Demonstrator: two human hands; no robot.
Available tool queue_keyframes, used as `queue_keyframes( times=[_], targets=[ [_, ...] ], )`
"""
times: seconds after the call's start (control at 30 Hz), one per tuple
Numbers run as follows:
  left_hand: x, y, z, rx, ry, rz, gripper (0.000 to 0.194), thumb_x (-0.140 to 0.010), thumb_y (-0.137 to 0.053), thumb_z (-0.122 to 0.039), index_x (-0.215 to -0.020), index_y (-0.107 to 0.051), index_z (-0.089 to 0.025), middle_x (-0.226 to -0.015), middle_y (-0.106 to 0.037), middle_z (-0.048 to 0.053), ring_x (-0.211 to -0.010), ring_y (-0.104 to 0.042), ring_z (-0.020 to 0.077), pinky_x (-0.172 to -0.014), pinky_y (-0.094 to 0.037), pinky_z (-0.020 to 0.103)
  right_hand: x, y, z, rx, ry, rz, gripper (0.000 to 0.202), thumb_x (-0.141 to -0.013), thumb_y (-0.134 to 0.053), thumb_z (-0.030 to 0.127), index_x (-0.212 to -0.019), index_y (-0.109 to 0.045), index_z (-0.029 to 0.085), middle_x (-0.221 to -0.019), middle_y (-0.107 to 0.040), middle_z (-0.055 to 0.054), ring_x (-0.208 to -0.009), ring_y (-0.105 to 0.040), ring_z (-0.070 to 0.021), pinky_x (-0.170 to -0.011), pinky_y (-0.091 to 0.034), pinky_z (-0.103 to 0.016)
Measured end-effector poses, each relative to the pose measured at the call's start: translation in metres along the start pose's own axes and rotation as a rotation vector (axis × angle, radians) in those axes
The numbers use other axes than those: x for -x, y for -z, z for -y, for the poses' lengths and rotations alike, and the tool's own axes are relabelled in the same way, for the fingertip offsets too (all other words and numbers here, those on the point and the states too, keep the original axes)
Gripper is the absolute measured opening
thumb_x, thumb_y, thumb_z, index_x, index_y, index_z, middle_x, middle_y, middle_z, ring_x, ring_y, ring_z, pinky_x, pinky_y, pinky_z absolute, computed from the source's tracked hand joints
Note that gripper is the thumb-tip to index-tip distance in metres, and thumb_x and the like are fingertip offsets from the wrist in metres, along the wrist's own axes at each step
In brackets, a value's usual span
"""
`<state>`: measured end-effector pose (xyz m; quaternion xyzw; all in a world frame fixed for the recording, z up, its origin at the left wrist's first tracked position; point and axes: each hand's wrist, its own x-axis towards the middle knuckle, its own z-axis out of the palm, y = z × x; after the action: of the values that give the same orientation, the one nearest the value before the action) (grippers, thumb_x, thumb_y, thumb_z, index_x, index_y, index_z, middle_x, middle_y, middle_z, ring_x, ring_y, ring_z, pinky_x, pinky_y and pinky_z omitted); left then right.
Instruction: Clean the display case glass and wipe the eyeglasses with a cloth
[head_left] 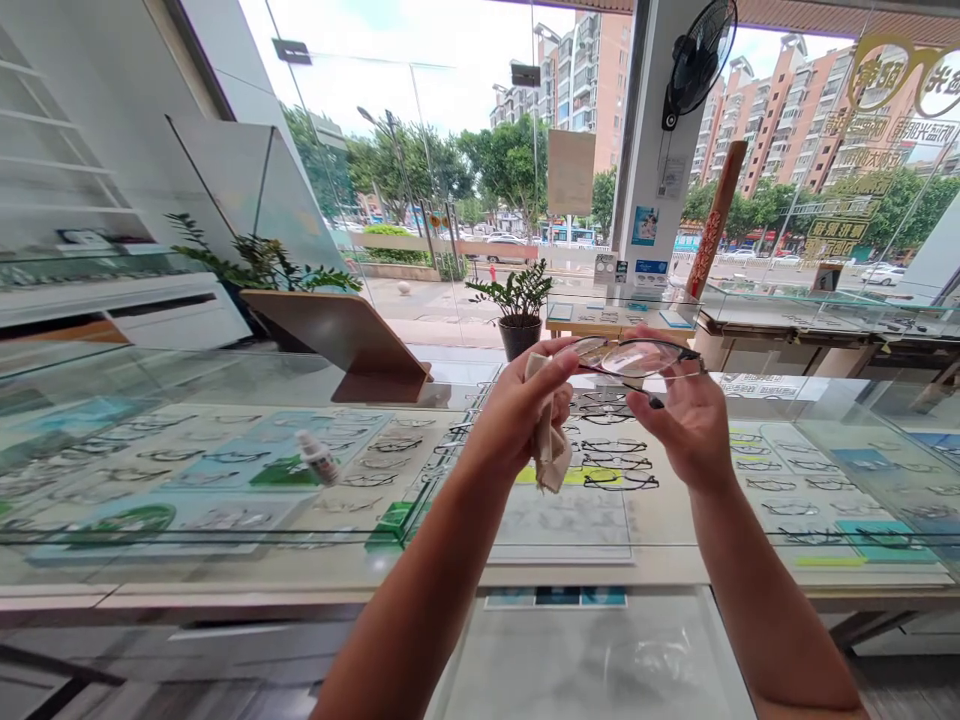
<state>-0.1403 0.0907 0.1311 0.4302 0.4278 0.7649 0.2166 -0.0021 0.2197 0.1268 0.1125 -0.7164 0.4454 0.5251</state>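
Head: left fingers (553, 374) pinch glasses (637, 357) edge, right fingers (660, 425) spread; open room above countertop (180, 378).

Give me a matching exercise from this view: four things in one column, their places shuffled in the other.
Column one:
1. Dark-rimmed clear-lens eyeglasses
2. Beige fabric cloth
3. Small white bottle
4. Black round fan

Column two:
A. On the glass display counter
B. Mounted on the white pillar
C. Raised between the left hand and the right hand
D. Bunched in the left hand alone

Right pairs: 1-C, 2-D, 3-A, 4-B
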Motion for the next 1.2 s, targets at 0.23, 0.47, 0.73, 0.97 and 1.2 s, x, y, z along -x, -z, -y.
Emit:
queue_keyframes(
  times=[0.23,0.47,0.73,0.97,1.2],
  targets=[
    [0.005,-0.006,-0.006,0.066,0.281,0.2,0.051,-0.073,-0.081,-0.059,-0.096,-0.068,-0.015,-0.063,-0.049,-0.006,-0.047,-0.023,0.0032,-0.043,-0.019,0.022,0.0,0.003,0.009,0.238,0.182,0.102,0.042,-0.09,-0.08,0.044,-0.131,-0.073,0.041,-0.135,-0.069,-0.002,-0.131,-0.062,-0.0286,-0.114,-0.051,-0.053],
    [-0.002,0.003,0.003,0.11,0.459,0.253,0.043,-0.07,-0.085,-0.049,-0.087,-0.063,-0.017,-0.059,-0.052,-0.006,-0.047,-0.028,0.0039,-0.046,-0.022,0.02,0.001,0.005,0.009,0.297,0.258,0.072,0.034,-0.089,-0.08,0.047,-0.123,-0.079,0.04,-0.126,-0.075,-0.001,-0.118,-0.067,-0.0275,-0.102,-0.056,-0.05],
    [-0.001,0.002,0.003,0.091,0.432,0.305,0.051,-0.065,-0.088,-0.059,-0.08,-0.063,-0.017,-0.059,-0.054,-0.005,-0.048,-0.03,0.0035,-0.044,-0.024,0.018,0.001,0.0,0.012,0.335,0.344,-0.002,0.015,-0.091,-0.079,0.039,-0.106,-0.082,0.039,-0.109,-0.078,0.001,-0.106,-0.068,-0.0248,-0.095,-0.057,-0.046],
    [-0.004,0.004,0.004,0.085,0.489,0.301,0.056,-0.067,-0.081,-0.068,-0.079,-0.061,-0.017,-0.058,-0.056,-0.003,-0.048,-0.029,0.0038,-0.044,-0.023,0.019,0.0,0.004,0.01,0.216,0.176,0.153,0.027,-0.094,-0.073,0.044,-0.118,-0.076,0.031,-0.128,-0.072,-0.004,-0.121,-0.066,-0.0268,-0.106,-0.055,-0.05],
    [-0.006,0.003,0.006,-0.089,0.538,0.33,0.054,-0.076,-0.069,-0.07,-0.085,-0.066,-0.017,-0.071,-0.071,0.007,-0.048,-0.035,0.0067,-0.044,-0.025,0.022,-0.003,0.005,0.003,0.158,0.064,0.131,0.013,-0.099,-0.066,0.038,-0.099,-0.078,0.033,-0.116,-0.072,-0.001,-0.117,-0.068,-0.0242,-0.106,-0.055,-0.048]
  ],
)
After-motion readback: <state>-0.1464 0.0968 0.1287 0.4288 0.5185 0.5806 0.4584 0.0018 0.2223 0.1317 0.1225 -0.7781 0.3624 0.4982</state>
